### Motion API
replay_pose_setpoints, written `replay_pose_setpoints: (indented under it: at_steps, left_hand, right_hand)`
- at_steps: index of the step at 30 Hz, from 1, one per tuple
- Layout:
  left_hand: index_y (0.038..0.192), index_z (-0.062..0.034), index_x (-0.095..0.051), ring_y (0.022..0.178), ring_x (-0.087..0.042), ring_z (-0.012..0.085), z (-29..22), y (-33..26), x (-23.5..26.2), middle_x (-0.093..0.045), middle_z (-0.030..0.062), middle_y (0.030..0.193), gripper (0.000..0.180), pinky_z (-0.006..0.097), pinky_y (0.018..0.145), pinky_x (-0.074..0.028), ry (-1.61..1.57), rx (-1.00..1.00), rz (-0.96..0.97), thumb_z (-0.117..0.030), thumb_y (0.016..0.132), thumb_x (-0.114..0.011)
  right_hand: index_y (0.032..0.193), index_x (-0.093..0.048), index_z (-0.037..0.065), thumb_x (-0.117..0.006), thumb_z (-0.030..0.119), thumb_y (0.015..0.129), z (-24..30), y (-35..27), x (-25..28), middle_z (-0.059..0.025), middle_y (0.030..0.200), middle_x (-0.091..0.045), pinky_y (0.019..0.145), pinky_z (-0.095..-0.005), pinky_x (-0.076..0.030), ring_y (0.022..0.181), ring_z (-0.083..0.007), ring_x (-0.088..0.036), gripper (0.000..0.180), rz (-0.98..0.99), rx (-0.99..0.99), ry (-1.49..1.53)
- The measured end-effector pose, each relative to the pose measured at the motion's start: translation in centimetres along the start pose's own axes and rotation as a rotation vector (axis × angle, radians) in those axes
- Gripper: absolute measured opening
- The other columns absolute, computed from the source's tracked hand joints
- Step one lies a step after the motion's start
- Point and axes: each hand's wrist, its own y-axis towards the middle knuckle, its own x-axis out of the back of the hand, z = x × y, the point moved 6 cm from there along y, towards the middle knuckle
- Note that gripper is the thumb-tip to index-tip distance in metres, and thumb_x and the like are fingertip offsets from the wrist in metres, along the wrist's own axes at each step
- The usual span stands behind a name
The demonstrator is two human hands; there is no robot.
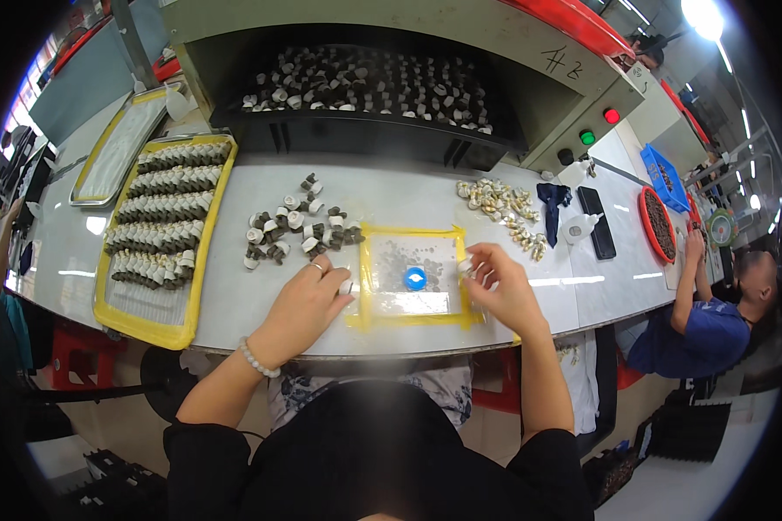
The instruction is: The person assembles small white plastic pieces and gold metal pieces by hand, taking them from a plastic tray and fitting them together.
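My left hand (308, 300), with a ring and a beaded bracelet at the wrist, pinches a small white cylindrical part (346, 286) at the left edge of a yellow-taped clear sheet (378, 234). On the sheet's other side, my right hand (502, 291) has thumb and fingers closed around a small whitish piece (467, 266), mostly covered by the fingertips. Between them a round blue container (415, 278) with something white in its middle sits on the spotted sheet. Beyond my left hand lies a loose heap of white-and-dark parts (295, 220).
A yellow-rimmed tray (187, 328) with rows of parts stands left. Small gold-and-white pieces (495, 200) lie right, near a dark cloth (553, 208), a white bottle (577, 228) and a black case (596, 224). A machine (365, 139) full of parts spans the back. A co-worker (699, 326) sits right.
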Motion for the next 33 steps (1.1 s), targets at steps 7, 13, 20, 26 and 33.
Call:
replay_pose_setpoints:
  at_steps: [7,13,20,26,33]
  left_hand:
    - [0.099,-0.0003,-0.061,0.075,-0.054,0.0242,-1.2,-0.5,1.3,-0.055,0.011,0.091,0.026,0.032,0.069,-0.048,-0.218,0.045,-0.138,-0.012,0.079,-0.072]
    - [0.102,0.0,-0.061,0.063,-0.048,0.01,-1.3,-1.5,-3.0,-0.053,0.0016,0.073,0.02,0.023,0.057,-0.04,-1.196,0.388,-0.099,-0.017,0.093,-0.061]
    - [0.119,-0.0001,-0.057,0.063,-0.046,0.0068,-0.7,-1.7,-6.0,-0.053,-0.0007,0.071,0.025,0.02,0.057,-0.037,-1.858,0.504,-0.05,-0.013,0.097,-0.052]
    - [0.121,0.0013,-0.055,0.074,-0.054,0.0123,-0.9,-1.2,-6.0,-0.057,0.0033,0.08,0.029,0.025,0.069,-0.045,-1.685,0.537,-0.081,-0.004,0.093,-0.056]
    - [0.122,0.0014,-0.055,0.084,-0.058,0.0099,-0.9,-1.2,-6.1,-0.06,0.0029,0.092,0.031,0.025,0.075,-0.05,-1.749,0.483,-0.051,-0.003,0.092,-0.058]
  right_hand:
    - [0.105,-0.067,0.001,-0.065,0.001,0.079,0.9,-1.9,-1.9,-0.0083,0.092,-0.061,0.064,-0.027,-0.049,0.071,-0.0169,-0.06,0.026,0.002,0.281,-0.197]
    - [0.103,-0.068,0.001,-0.07,0.007,0.079,1.8,-1.9,-2.5,-0.0113,0.094,-0.062,0.068,-0.0311,-0.051,0.077,-0.0239,-0.063,0.025,-0.025,0.393,-0.311]
    - [0.101,-0.068,0.001,-0.07,0.006,0.08,3.4,-1.4,-2.4,-0.0103,0.09,-0.063,0.068,-0.0314,-0.051,0.077,-0.0236,-0.063,0.022,0.032,0.443,-0.318]
    - [0.098,-0.068,0.002,-0.07,0.006,0.078,4.5,0.2,-3.7,-0.0097,0.089,-0.063,0.065,-0.0315,-0.051,0.072,-0.0239,-0.062,0.02,0.053,0.387,-0.257]
    - [0.096,-0.068,0.003,-0.069,0.007,0.078,5.1,1.1,-4.6,-0.0091,0.084,-0.061,0.064,-0.0343,-0.051,0.071,-0.0265,-0.062,0.018,0.154,0.465,-0.404]
